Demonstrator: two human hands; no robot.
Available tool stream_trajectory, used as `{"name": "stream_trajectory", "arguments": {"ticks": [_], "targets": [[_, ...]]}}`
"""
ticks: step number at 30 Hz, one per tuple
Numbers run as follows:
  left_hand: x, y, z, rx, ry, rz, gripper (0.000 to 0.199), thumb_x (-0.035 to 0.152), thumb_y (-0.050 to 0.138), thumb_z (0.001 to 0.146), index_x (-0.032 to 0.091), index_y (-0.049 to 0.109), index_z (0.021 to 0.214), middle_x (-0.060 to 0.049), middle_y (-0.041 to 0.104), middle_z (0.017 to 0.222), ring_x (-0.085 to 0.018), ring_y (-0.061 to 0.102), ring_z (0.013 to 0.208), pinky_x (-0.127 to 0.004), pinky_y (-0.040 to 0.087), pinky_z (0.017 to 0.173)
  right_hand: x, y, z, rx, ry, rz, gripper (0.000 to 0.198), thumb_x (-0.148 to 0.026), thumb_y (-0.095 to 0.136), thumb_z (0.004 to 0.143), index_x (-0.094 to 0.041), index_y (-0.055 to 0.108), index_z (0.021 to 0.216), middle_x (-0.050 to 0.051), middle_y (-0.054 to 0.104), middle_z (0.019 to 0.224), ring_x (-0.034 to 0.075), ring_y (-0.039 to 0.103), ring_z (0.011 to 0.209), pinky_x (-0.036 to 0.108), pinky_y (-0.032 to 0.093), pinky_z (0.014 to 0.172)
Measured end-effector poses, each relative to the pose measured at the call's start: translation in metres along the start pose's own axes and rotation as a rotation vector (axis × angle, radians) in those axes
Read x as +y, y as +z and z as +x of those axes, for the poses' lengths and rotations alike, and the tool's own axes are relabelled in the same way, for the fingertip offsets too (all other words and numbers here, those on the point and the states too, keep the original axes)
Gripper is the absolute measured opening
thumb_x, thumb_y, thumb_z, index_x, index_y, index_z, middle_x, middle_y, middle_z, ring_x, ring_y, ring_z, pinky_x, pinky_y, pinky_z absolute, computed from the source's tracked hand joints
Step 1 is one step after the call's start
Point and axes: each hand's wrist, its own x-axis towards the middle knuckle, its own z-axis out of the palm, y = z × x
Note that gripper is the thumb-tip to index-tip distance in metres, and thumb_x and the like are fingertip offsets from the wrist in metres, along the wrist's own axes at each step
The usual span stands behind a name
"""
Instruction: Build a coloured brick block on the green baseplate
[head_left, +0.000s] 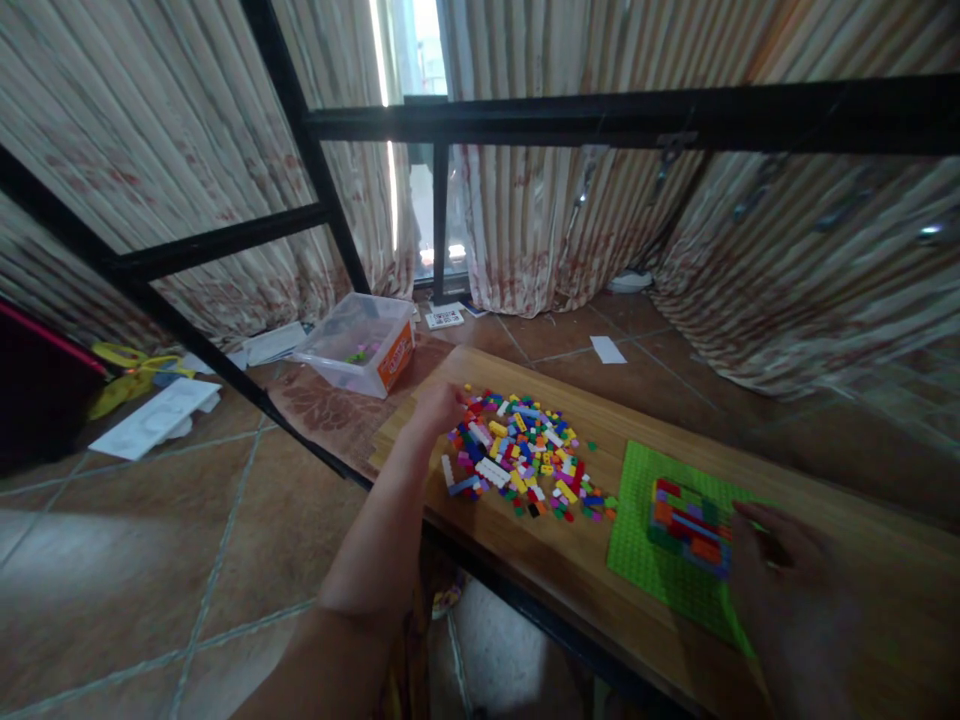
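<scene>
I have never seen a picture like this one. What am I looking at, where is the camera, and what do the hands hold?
There is no machine here: a person wears a camera on the head, looking forward and down at their own two bare hands. The left hand reaches to the edge of a pile of small coloured bricks on a wooden table. The right hand, blurred, rests beside a green baseplate carrying a partly built block of bricks. Whether either hand holds a brick cannot be seen. On the tiled floor stands a clear plastic box.
</scene>
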Motion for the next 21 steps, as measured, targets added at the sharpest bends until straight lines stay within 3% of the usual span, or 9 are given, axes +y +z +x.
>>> {"name": "stream_trajectory", "arguments": {"ticks": [7,13,21], "targets": [[-0.002,-0.004,-0.002,-0.018,0.028,0.032,0.021,0.015,0.061,0.069,0.012,0.072,0.086,-0.009,0.069,0.084,-0.020,0.061,0.080,-0.025,0.044,0.070,-0.026,0.014,-0.013,0.030,-0.210,0.116,0.030,-0.041,0.049,0.088,-0.017,0.068,0.087,0.013,0.066,0.101,0.025,0.063,0.092,0.041,0.051,0.085],[-0.005,-0.004,-0.002,-0.034,0.059,0.013,0.029,0.012,0.062,0.064,0.014,0.071,0.091,-0.005,0.069,0.083,-0.017,0.059,0.076,-0.024,0.042,0.067,-0.029,0.015,-0.014,0.019,-0.200,0.151,0.030,-0.041,0.051,0.088,-0.018,0.069,0.085,0.011,0.067,0.099,0.024,0.063,0.090,0.041,0.051,0.084],[0.001,-0.014,-0.007,-0.016,0.068,-0.057,0.007,0.016,0.062,0.065,0.014,0.068,0.069,0.000,0.059,0.059,-0.014,0.053,0.060,-0.024,0.034,0.055,-0.033,0.018,-0.016,-0.018,-0.156,0.241,0.023,-0.036,0.054,0.088,-0.020,0.070,0.089,0.009,0.067,0.101,0.022,0.063,0.092,0.039,0.050,0.084]]}}
